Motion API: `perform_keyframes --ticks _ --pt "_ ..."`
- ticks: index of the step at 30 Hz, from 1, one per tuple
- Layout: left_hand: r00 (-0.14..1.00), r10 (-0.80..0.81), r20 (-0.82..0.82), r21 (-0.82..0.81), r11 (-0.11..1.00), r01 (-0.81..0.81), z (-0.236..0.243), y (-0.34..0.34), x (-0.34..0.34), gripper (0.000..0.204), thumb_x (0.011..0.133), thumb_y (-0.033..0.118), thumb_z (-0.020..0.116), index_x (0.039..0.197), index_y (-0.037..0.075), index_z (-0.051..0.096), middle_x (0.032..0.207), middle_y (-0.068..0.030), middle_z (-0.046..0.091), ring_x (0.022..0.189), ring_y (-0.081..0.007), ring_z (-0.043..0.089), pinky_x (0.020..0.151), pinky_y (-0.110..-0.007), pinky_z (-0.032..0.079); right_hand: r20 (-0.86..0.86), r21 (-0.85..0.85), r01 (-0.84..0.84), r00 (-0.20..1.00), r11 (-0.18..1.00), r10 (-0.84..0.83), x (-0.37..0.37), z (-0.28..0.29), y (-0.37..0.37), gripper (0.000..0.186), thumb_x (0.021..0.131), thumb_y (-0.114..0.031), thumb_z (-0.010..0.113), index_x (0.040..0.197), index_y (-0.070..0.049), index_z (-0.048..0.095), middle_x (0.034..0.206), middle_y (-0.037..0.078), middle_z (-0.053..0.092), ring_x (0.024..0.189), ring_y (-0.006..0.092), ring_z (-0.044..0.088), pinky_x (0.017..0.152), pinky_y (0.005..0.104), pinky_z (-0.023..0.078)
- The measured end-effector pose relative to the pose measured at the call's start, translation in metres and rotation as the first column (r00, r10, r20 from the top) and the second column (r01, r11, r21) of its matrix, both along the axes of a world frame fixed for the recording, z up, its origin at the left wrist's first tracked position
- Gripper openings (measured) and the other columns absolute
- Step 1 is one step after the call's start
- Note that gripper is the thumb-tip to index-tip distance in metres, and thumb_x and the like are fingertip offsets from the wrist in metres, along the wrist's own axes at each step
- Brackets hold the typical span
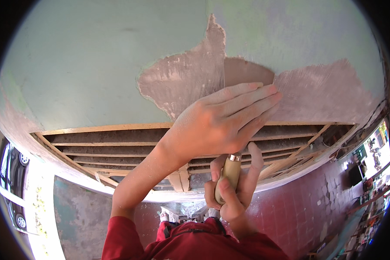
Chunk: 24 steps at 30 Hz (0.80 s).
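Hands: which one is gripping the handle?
The right hand, lower in view, grips the pale handle; the left hand, higher, has its fingers stretched straight.

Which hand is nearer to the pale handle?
Right: the right hand is wrapped around the pale handle. The left hand is above its metal collar in the picture.

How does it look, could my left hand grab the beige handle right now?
Probably not easily: your right hand is closed around most of the beige handle, though your left hand appears just above its metal collar in the picture.
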<state>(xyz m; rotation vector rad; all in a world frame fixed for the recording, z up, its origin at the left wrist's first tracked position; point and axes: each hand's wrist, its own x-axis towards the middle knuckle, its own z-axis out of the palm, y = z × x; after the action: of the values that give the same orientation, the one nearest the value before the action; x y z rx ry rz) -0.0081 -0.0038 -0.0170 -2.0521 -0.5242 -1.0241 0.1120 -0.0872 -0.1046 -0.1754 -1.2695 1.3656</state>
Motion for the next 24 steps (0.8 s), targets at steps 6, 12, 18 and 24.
perform_keyframes --ticks 6,12,18,24 --pt "0.993 -0.109 0.036 -0.003 0.994 0.109 -0.013 0.002 0.008 0.038 0.072 0.01 0.069 0.108 -0.002 0.073 0.125 -0.0082 0.067 0.118 -0.0226 0.063 0.104 -0.034 0.051 0.045 0.166 0.158 0.985 0.974 -0.167 -0.006 -0.011 -0.006 0.01 0.103 -0.011 0.046 0.107 -0.003 0.051 0.076 0.012 0.047 0.044 0.0064 0.03 0.032 0.0211 0.026" --pt "0.993 -0.112 0.039 0.066 0.992 0.11 -0.002 0.006 0.009 0.039 0.072 0.01 0.069 0.11 -0.002 0.073 0.125 -0.0093 0.067 0.117 -0.0231 0.064 0.103 -0.035 0.052 0.018 0.193 0.159 0.986 0.968 -0.165 -0.004 -0.002 0.0 0.02 0.101 -0.022 0.05 0.098 -0.002 0.049 0.067 0.01 0.048 0.039 0.0076 0.035 0.031 0.0223 0.028" --pt "0.994 -0.107 0.001 -0.002 0.994 0.107 0.004 0.002 0.004 0.042 0.072 0.009 0.069 0.112 -0.001 0.072 0.125 -0.0091 0.068 0.117 -0.0236 0.064 0.103 -0.035 0.052 0.015 0.234 0.197 0.978 0.952 -0.206 -0.004 -0.004 0.003 0.037 0.1 -0.036 0.054 0.088 -0.001 0.048 0.061 0.011 0.048 0.039 0.0085 0.039 0.032 0.0226 0.029" --pt "0.992 -0.126 0.023 0.037 0.991 0.126 -0.014 0.004 0.009 0.038 0.073 0.009 0.069 0.109 0.0 0.073 0.125 -0.0092 0.067 0.117 -0.0248 0.064 0.101 -0.036 0.053 -0.059 0.319 0.233 0.972 0.919 -0.227 -0.009 -0.015 0.0 0.029 0.099 -0.027 0.055 0.087 -0.001 0.047 0.064 0.013 0.048 0.038 0.0075 0.034 0.033 0.0211 0.027"
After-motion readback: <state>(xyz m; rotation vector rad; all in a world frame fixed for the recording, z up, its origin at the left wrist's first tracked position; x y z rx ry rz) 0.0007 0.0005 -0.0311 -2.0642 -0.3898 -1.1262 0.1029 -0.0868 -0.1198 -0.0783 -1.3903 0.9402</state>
